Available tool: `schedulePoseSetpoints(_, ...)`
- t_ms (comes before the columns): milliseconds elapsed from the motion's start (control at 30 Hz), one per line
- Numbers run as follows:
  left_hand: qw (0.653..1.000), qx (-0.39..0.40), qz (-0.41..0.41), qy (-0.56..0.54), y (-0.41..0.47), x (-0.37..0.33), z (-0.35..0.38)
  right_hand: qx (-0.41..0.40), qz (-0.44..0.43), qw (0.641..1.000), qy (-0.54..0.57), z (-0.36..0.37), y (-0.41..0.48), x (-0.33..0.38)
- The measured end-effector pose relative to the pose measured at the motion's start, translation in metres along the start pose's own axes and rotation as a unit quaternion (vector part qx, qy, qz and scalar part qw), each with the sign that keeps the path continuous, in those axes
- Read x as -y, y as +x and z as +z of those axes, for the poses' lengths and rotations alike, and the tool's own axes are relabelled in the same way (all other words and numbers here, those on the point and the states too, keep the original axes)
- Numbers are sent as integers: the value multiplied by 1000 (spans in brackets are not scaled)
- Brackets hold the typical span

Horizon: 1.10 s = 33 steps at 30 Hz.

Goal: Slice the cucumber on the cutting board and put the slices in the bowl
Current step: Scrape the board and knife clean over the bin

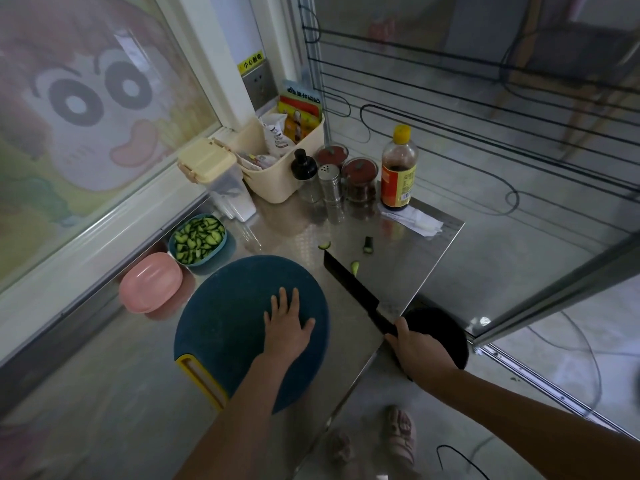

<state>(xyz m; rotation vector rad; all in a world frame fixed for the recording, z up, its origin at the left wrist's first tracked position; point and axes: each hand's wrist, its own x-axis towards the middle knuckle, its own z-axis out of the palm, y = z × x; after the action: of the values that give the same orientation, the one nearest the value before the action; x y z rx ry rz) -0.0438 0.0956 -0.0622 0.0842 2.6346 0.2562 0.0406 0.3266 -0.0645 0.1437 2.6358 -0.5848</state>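
Pressing a flat left hand [289, 327] with fingers spread on the blue cutting board [225, 323], a person is gripping the handle of a dark knife [349, 289] in a curled right hand [414, 344], the blade lying along the steel table [415, 237] just right of the board. The cucumber slices [197, 240] are already sitting heaped in the blue bowl [207, 262] beyond the board's far left edge, beside a pink bowl [150, 282]. The board itself is showing no cucumber. Three cucumber ends are lying loose on the table: one [325, 245] just past the blade tip, one [355, 267] just beside the blade and one [367, 244] a little farther off. The slicing is looking finished, and the person is probably tidying the leftovers with the knife. A black bin [446, 330] is standing below the table's near corner. Doing this well is meaning keeping the blade low and flat to the steel, drawing the ends toward the table edge in a slow sweep so that they are not rolling away. It is also meaning keeping the left hand on the board, well clear of the edge, with the board held steady.
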Motion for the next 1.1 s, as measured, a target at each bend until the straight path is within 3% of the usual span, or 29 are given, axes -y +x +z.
schedulePoseSetpoints(267, 1000, -5, 4, 18, -1, -3, -1, -30, 38, 999, -8, -10, 3, -8)
schedulePoseSetpoints(433, 1000, -8, 5, 17, -2, -2, -2, -29, 6, 999, 22, -15, 17, 34)
schedulePoseSetpoints(633, 1000, -9, 1, 10, -2, -2, -3, -1, 26, 997, 67, -12, 36, 74)
schedulePoseSetpoints(1100, 1000, -3, 10, 22, -2, -5, 0, -47, 102, 991, 74, -2, 3, 32)
